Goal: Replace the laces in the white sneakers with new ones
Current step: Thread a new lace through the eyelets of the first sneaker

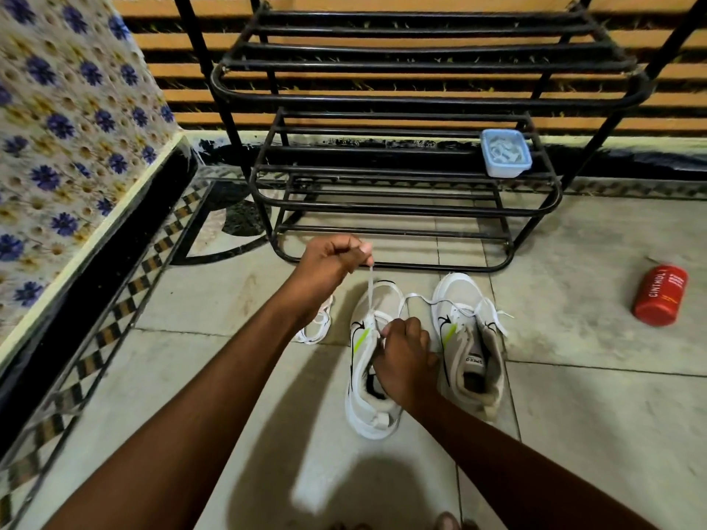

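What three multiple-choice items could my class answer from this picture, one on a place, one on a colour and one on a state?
1. Where does the plastic box sit?
A. on a bar shelf of the black rack
B. on the floor tiles
C. inside a sneaker

2. What colour is the can lying on the floor?
A. blue
B. red
C. green

3. What is the left hand doing?
A. lying flat on the floor
B. gripping the can
C. pinching a white lace pulled up from the left sneaker

Answers: 1 A, the box rests on the rack's bars. 2 B, its body is red. 3 C, the lace runs up from the sneaker into its fingers.
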{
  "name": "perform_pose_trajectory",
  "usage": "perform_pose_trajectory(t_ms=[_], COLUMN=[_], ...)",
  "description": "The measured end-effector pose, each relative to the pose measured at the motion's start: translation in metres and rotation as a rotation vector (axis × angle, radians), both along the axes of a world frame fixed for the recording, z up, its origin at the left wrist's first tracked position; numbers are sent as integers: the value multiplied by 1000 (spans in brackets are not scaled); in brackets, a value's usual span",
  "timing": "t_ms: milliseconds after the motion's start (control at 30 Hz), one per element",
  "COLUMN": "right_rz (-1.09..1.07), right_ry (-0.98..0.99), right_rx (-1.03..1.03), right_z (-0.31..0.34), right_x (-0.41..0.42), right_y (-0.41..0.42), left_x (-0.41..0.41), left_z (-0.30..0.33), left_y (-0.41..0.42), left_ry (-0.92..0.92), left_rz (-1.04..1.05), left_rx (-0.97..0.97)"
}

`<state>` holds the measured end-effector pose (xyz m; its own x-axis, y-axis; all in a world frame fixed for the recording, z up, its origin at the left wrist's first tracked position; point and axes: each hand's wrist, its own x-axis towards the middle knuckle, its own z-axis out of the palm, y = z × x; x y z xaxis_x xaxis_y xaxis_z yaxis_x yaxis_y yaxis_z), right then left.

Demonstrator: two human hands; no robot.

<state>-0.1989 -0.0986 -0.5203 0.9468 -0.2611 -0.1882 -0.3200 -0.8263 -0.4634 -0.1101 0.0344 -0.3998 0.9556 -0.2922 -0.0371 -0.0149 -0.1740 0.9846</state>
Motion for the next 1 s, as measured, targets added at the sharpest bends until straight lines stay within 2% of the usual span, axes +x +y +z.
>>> perform_pose_trajectory(t_ms=[100,200,267,333,400,467,667,833,1000], right_rz=[-9,-31,49,155,273,395,611,576,464], right_ry=[-37,-276,-318,-213,-73,20,14,17,-81], right_rx=[136,266,143,-77,-279,-398,-399,-25,438], right_z=[12,22,27,32,33,30,24,51,124], right_x=[5,18,36,57,74,87,99,90,71], right_y=[-7,-23,-35,-44,-52,-59,-77,-84,-89], left_x=[-4,-8,-10,-13,-15,-16,-13,-17,-28], left_z=[10,21,28,34,38,41,47,63,104], left_y=[4,6,5,2,-2,-4,-6,-11,-9], left_ry=[-101,-163,-203,-225,-222,-211,-242,-210,-165], left_rz=[-62,-52,-36,-18,-4,4,27,26,18], left_rx=[241,451,614,705,683,636,453,204,21])
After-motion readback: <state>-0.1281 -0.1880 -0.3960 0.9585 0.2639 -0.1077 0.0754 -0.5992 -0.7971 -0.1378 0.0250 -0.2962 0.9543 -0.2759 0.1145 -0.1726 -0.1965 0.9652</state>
